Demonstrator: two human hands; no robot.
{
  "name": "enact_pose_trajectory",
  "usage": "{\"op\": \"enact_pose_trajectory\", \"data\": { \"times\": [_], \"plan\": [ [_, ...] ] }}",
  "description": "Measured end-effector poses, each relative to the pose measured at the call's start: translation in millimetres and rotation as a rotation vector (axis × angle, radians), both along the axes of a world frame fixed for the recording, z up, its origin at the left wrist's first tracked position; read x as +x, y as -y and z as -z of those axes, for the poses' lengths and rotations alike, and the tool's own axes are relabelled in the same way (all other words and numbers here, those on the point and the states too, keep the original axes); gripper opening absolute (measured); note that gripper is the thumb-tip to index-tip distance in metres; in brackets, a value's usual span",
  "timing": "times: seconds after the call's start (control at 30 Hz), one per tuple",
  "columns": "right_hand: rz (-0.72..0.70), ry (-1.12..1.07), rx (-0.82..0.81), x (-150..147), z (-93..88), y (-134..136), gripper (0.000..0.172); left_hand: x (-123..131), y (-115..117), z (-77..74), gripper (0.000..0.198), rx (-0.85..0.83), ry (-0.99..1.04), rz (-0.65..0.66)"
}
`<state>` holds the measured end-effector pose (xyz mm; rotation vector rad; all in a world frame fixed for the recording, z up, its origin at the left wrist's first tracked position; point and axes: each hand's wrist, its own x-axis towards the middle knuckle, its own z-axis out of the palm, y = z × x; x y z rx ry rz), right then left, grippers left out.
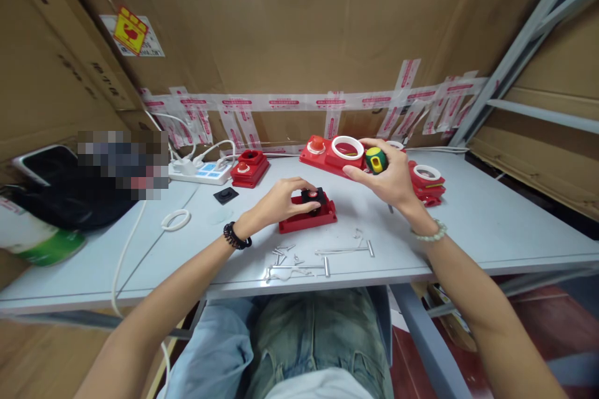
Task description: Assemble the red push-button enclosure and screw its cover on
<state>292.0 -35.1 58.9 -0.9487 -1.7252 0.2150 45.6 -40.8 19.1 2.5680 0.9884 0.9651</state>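
Observation:
A red plastic housing [309, 215] lies on the pale table [468, 218] in front of me. A black part [314, 195] sits on top of it, and my left hand [281, 199] is closed on that black part with its fingertips. My right hand [390, 177] is raised a little to the right and grips a screwdriver by its green and yellow handle [375, 159]. The tool's shaft is mostly hidden behind the hand. Several screws and metal T-shaped keys [304, 259] lie near the table's front edge.
More red housings stand at the back: one with a white ring [347, 148], one at the left [250, 168], a stack at the right [427, 182]. A white power strip [201, 171], a loose white ring [176, 219] and a black square pad [226, 195] lie left. Cardboard walls surround the table.

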Motion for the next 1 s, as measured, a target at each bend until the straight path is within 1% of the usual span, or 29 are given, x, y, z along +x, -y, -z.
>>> {"op": "enact_pose_trajectory", "data": {
  "times": [0.2, 0.5, 0.87, 1.0],
  "plan": [
    [0.008, 0.015, 0.008, -1.7, 1.3, -0.5, 0.054, 0.6, 1.5, 0.3, 0.023, -0.027, 0.008, 0.009],
    [0.018, 0.028, 0.009, -2.0, 4.1, -3.0, 0.052, 2.4, 4.1, 1.3, 0.021, -0.033, 0.002, -0.020],
    [0.028, 0.059, 0.014, -2.8, 4.7, -3.3, 0.052, 3.8, 3.6, 4.5, 0.022, 0.013, -0.027, -0.039],
    [0.031, 0.058, 0.013, -2.1, 5.3, -3.5, 0.051, 4.9, 4.4, 4.9, 0.027, 0.041, -0.048, -0.055]
  ]
}}
